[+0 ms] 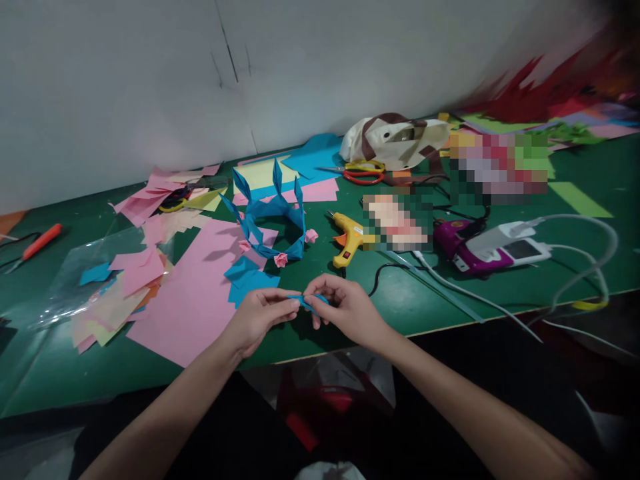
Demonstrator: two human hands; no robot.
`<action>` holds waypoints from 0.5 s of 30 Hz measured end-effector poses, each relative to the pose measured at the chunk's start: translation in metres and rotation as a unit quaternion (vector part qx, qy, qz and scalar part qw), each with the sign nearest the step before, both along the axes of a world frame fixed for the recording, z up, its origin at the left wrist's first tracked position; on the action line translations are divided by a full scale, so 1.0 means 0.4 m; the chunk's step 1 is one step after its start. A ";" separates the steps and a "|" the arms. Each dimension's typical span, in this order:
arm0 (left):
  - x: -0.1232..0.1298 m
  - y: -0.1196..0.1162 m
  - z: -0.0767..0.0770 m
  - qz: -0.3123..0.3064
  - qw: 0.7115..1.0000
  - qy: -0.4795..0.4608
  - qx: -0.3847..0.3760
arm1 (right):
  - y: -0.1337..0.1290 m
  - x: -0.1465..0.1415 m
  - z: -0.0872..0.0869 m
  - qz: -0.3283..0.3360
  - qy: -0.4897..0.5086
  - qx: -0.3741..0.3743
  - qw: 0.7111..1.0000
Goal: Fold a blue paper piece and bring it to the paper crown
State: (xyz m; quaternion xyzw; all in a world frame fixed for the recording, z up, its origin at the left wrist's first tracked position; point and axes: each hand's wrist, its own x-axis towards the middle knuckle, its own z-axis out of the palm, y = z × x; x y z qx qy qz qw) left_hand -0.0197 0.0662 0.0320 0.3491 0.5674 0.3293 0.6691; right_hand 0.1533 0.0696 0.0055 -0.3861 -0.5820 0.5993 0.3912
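Both hands, left hand (260,315) and right hand (345,308), are pinching a small blue paper piece (311,303) between fingertips above the worktop (425,300) edge. It is judged light, thin and easily creased; gripping at the folded ends is advised.

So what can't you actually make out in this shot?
- Blue paper piece: mostly covered by left hand and right hand; shape unclear.
- Two pixelated patches: contents unreadable.
- Red paper shapes, top right: smeared by blur.
- Red object under table: dark, half hidden.
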 end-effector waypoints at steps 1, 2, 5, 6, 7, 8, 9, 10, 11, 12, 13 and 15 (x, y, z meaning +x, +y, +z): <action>0.003 -0.002 0.000 0.013 1.000 -0.019 -0.010 | -0.002 -0.001 0.002 -0.011 -0.004 0.012 1.000; 0.005 -0.003 0.002 0.021 0.999 -0.031 -0.016 | -0.004 -0.001 0.004 -0.020 -0.011 0.026 0.999; 0.008 -0.005 0.007 0.021 0.999 -0.041 -0.027 | -0.010 0.000 0.013 -0.024 -0.031 0.064 0.997; 0.008 -0.005 0.008 0.019 0.999 -0.042 -0.029 | -0.012 0.000 0.015 -0.021 -0.034 0.069 0.997; 0.008 -0.005 0.009 0.018 0.999 -0.041 -0.030 | -0.013 0.000 0.017 -0.017 -0.036 0.070 0.997; 0.007 -0.005 0.009 0.018 0.999 -0.041 -0.030 | -0.014 0.000 0.018 -0.016 -0.037 0.069 0.997; 0.007 -0.005 0.009 0.021 0.999 -0.040 -0.030 | -0.014 0.000 0.017 -0.015 -0.038 0.066 0.997; 0.006 -0.004 0.009 0.023 0.999 -0.038 -0.030 | -0.013 0.000 0.017 -0.017 -0.040 0.063 0.997; 0.006 -0.003 0.008 0.025 0.999 -0.037 -0.031 | -0.012 0.000 0.016 -0.019 -0.042 0.061 0.997; 0.004 -0.002 0.007 0.025 0.998 -0.038 -0.033 | -0.011 0.000 0.015 -0.020 -0.044 0.059 0.997; 0.003 -0.001 0.007 0.022 0.998 -0.041 -0.038 | -0.009 0.000 0.014 -0.021 -0.046 0.058 0.997; 0.000 0.002 0.007 0.015 0.997 -0.053 -0.052 | -0.006 0.002 0.012 -0.022 -0.049 0.053 0.997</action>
